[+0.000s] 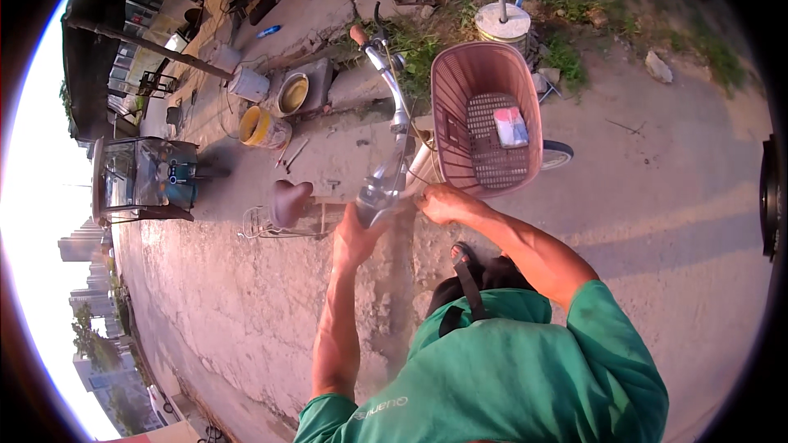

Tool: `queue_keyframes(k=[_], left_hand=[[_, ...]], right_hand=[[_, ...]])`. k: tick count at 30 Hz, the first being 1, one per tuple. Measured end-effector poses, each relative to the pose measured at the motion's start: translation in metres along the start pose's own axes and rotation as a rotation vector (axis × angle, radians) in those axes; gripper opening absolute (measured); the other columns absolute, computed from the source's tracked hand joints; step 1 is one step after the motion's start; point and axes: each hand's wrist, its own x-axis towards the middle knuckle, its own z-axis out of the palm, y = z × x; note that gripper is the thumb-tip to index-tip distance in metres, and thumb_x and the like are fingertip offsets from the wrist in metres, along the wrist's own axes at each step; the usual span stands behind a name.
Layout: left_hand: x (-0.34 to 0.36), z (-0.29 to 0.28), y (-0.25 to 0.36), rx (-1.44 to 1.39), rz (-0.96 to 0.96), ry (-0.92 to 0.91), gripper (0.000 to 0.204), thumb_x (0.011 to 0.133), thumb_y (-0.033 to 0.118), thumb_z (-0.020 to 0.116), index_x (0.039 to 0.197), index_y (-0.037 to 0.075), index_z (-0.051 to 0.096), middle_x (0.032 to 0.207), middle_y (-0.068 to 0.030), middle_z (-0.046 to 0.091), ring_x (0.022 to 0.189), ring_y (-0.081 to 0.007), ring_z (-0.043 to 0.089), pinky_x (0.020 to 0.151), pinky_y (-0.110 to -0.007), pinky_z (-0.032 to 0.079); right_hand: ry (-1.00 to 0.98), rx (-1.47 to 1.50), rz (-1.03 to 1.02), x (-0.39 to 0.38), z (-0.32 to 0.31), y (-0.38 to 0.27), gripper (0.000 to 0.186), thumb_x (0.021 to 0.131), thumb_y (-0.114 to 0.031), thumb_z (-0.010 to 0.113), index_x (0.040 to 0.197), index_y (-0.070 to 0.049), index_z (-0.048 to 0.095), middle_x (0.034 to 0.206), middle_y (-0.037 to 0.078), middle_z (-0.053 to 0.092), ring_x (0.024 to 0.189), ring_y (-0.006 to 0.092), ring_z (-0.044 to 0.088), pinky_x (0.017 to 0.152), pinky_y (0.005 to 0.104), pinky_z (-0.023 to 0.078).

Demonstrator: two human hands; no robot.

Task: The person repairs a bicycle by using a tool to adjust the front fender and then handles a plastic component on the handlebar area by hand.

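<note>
Head view: a bicycle (422, 162) stands on concrete ground (657, 197) directly ahead of the person. Its long axis runs left to right across the view, with the brown saddle (289, 203) to the left and the pinkish-brown basket (451, 119) and front wheel (557, 155) to the right; the front end points right. The handlebar (390, 82) lies crosswise to this axis, its far brown grip (359, 35) directed away from the person.

Left hand (358, 238): partly closed, thumb and fingers around a grey part (378, 199) at the near end of the handlebar. Motion blur obscures this part; its exact kind cannot be determined. Right hand (444, 203): fingers curled, positioned just beside the near side of the basket. The fingertips are obscured; whether they grip anything cannot be determined.

Visibility limits: the basket hides most of the front wheel. The rear wheel cannot be made out beneath the saddle and rear rack (271, 226). The near grip is not distinguishable. A white-and-pink package (510, 128) lies on the basket floor.
</note>
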Motion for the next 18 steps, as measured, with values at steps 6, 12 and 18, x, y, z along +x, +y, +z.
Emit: queue_keyframes(k=[6, 12, 18], left_hand=[[-0.004, 0.006, -0.007, 0.016, 0.038, 0.045, 0.062, 0.08, 0.043, 0.083, 0.12, 0.0, 0.061, 0.109, -0.0217, 0.073, 0.103, -0.0369, 0.071, 0.089, -0.045, 0.054], [-0.003, 0.008, -0.007, 0.022, 0.051, 0.055, 0.062, 0.08, 0.043, 0.083, 0.119, 0.001, 0.06, 0.106, -0.0226, 0.072, 0.1, -0.0384, 0.071, 0.086, -0.046, 0.055], [-0.004, 0.008, -0.001, 0.019, 0.017, 0.059, 0.061, 0.079, 0.039, 0.086, 0.119, 0.0, 0.06, 0.107, -0.0228, 0.072, 0.101, -0.0381, 0.071, 0.087, -0.046, 0.054]], right_hand=[[-0.184, -0.376, -0.097, 0.015, -0.005, -0.035, 0.023, 0.088, -0.012, 0.06, 0.1, -0.002, 0.078, 0.099, 0.021, 0.076, 0.094, 0.0349, 0.075, 0.079, 0.0459, 0.059], [-0.062, -0.009, 0.135, 0.03, 0.011, -0.026, 0.026, 0.09, -0.019, 0.062, 0.1, 0.001, 0.076, 0.102, 0.023, 0.076, 0.098, 0.0385, 0.074, 0.083, 0.0474, 0.059], [0.126, 0.249, 0.219, 0.003, -0.006, -0.042, 0.033, 0.091, -0.028, 0.065, 0.099, 0.003, 0.073, 0.1, 0.025, 0.075, 0.094, 0.0389, 0.074, 0.081, 0.0481, 0.058]])
